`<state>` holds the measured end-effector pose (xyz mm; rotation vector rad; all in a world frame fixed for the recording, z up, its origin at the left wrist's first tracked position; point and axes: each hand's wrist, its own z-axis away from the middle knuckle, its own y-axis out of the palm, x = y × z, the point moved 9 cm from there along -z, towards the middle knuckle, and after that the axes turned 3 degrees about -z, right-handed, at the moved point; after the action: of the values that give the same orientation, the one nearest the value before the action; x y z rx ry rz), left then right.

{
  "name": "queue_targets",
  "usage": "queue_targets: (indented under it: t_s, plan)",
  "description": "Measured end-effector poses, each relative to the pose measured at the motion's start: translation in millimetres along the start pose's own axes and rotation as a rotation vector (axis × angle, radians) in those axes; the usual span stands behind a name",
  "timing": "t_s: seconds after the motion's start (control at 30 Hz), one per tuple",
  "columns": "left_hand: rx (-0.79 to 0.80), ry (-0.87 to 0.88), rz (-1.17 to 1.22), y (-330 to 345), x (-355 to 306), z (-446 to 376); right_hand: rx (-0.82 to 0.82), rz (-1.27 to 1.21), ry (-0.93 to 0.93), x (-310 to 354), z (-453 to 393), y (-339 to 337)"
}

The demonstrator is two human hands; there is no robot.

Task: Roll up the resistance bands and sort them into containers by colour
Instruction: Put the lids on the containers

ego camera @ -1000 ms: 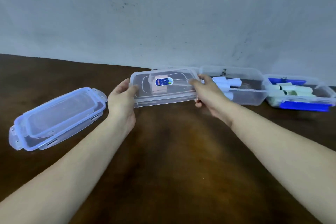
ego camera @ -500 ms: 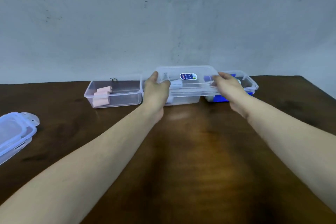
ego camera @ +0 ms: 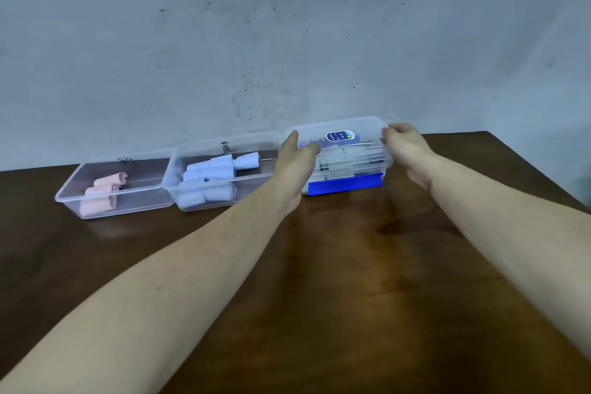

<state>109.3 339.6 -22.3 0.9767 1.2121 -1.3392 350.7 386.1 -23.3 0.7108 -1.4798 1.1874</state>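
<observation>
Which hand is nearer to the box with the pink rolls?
Left. The left hand holds the lid at its left end, two boxes to the right of the pink box. The right hand holds the lid's right end, farther away.

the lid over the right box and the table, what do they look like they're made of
The lid looks like clear, glossy plastic: the box contents show through it. The table looks like dark brown wood or veneer with a semi-gloss finish: streaky grain and soft reflections; which one, I cannot tell.

I see a dark wooden table [ego camera: 351, 281] carrying three clear containers along its far edge: pink-roll container [ego camera: 68, 201] left, pale-blue-roll container [ego camera: 179, 201] middle, lidded container [ego camera: 388, 163] right.
</observation>
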Motion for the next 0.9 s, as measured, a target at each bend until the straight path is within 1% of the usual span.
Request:
queue_targets:
  t_s: [0.1,0.37,0.57,0.7,0.9]
  plan:
    - [-0.025,0.019,-0.082,11,2,-6,0.041,-0.023,0.018,-3,-15,3]
    - [-0.177,0.028,-0.104,21,8,-12,0.125,0.024,0.063,-28,-38,13]
    - [-0.173,0.025,-0.176,30,22,-11,0.086,0.098,0.026,-37,-31,-7]
    - [-0.134,0.082,-0.41,33,26,-8,0.077,0.146,0.023,-42,-30,-25]
    - [-0.076,0.169,-0.756,39,20,-18,0.111,0.254,0.021,-39,-32,-25]
